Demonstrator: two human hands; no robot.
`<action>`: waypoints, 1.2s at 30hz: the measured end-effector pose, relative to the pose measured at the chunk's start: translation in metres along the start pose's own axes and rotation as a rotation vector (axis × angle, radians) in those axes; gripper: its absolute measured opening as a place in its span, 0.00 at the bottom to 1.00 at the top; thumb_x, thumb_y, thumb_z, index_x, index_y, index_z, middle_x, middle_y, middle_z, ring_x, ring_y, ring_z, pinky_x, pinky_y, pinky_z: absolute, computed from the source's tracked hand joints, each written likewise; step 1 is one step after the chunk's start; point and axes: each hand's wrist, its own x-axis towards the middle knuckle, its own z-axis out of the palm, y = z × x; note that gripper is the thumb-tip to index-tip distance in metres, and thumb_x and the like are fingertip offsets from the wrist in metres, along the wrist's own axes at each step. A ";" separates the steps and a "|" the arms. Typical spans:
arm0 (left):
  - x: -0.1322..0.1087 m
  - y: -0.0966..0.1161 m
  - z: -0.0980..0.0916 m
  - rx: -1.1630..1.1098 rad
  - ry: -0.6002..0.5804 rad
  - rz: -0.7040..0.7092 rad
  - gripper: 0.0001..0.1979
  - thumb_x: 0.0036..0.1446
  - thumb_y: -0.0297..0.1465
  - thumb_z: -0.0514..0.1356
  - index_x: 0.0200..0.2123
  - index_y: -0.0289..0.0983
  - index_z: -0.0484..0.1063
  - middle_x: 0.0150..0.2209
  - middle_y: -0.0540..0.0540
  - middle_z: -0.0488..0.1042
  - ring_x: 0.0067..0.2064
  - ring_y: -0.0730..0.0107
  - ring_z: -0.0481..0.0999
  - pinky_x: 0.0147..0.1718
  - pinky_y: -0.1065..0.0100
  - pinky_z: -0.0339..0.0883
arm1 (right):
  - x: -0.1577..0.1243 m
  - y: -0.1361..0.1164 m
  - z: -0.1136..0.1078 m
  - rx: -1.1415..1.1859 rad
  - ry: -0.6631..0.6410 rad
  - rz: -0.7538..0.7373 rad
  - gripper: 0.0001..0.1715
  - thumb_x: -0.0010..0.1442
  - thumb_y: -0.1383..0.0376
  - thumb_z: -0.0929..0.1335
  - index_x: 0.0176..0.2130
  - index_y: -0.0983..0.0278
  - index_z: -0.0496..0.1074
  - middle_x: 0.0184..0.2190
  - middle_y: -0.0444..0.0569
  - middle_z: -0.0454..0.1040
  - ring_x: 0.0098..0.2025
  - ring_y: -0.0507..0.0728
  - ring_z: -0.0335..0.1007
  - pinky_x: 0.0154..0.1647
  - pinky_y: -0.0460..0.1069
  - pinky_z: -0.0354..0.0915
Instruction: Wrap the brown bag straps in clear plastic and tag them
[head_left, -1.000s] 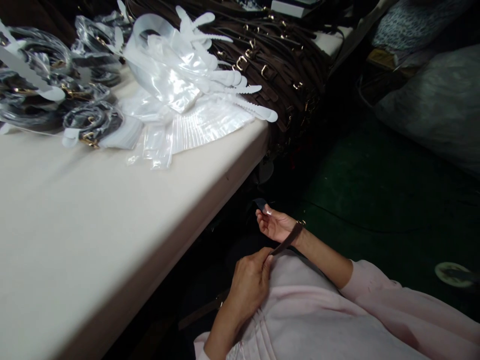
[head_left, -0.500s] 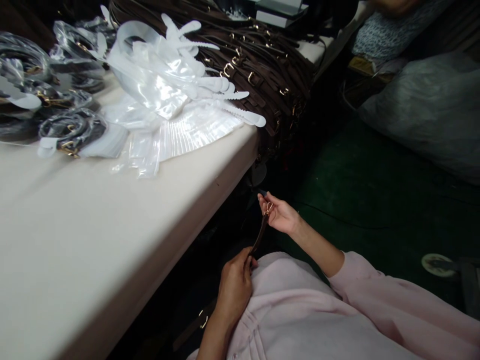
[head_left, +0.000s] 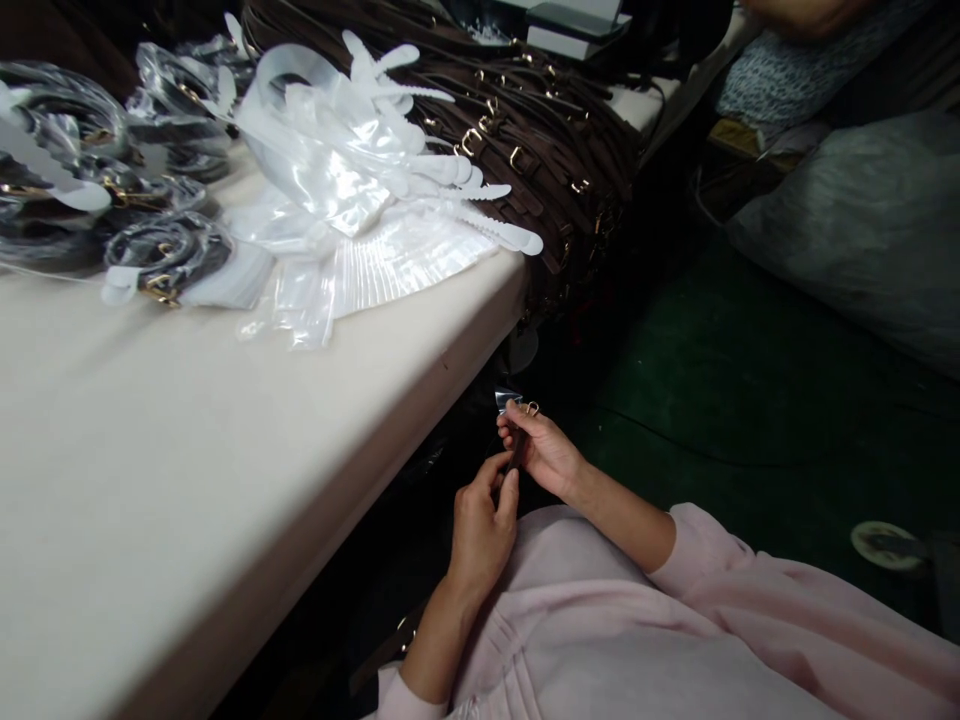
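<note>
A narrow brown strap (head_left: 517, 450) with a gold snap hook (head_left: 532, 408) at its end runs between my two hands, beyond the table's edge. My left hand (head_left: 484, 520) pinches the strap between thumb and fingers. Close by, my right hand (head_left: 551, 455) is closed around the hook end. A small shiny bluish piece (head_left: 507, 399) sticks out from its thumb and fingers; its kind is unclear. Below my left wrist, part of a dark strap with a gold buckle (head_left: 405, 632) shows in shadow.
The pale table (head_left: 187, 450) bears clear plastic bags (head_left: 405, 255), bagged coiled straps (head_left: 165, 250) and a heap of brown buckled straps (head_left: 525, 150). A large translucent sack (head_left: 862, 220) rests on the green floor (head_left: 690, 350). Another person's arm (head_left: 802, 15) shows top right.
My left hand has slid up the strap towards the hook, close to my right hand. The bluish piece in my right hand shows more now. The view has shifted slightly.
</note>
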 end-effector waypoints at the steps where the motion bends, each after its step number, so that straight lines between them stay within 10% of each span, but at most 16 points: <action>1: -0.003 -0.001 0.000 -0.031 0.003 -0.004 0.17 0.64 0.39 0.54 0.51 0.38 0.73 0.26 0.51 0.71 0.26 0.72 0.66 0.27 0.72 0.59 | 0.000 0.000 -0.001 -0.002 0.017 -0.008 0.17 0.49 0.60 0.79 0.30 0.66 0.72 0.30 0.44 0.75 0.29 0.47 0.69 0.28 0.40 0.67; 25: -0.022 -0.012 -0.008 -0.033 0.162 0.067 0.16 0.63 0.38 0.56 0.49 0.37 0.75 0.38 0.44 0.79 0.36 0.67 0.77 0.37 0.69 0.69 | 0.009 0.007 -0.007 -0.118 0.099 -0.192 0.19 0.47 0.55 0.78 0.29 0.64 0.73 0.29 0.43 0.75 0.32 0.49 0.69 0.36 0.45 0.65; 36: -0.020 -0.017 -0.010 -0.027 0.211 0.028 0.17 0.62 0.40 0.56 0.50 0.38 0.74 0.34 0.46 0.77 0.27 0.73 0.71 0.23 0.73 0.61 | 0.007 0.002 -0.007 -0.085 0.079 -0.159 0.19 0.47 0.54 0.78 0.29 0.65 0.73 0.29 0.42 0.74 0.29 0.47 0.68 0.34 0.44 0.64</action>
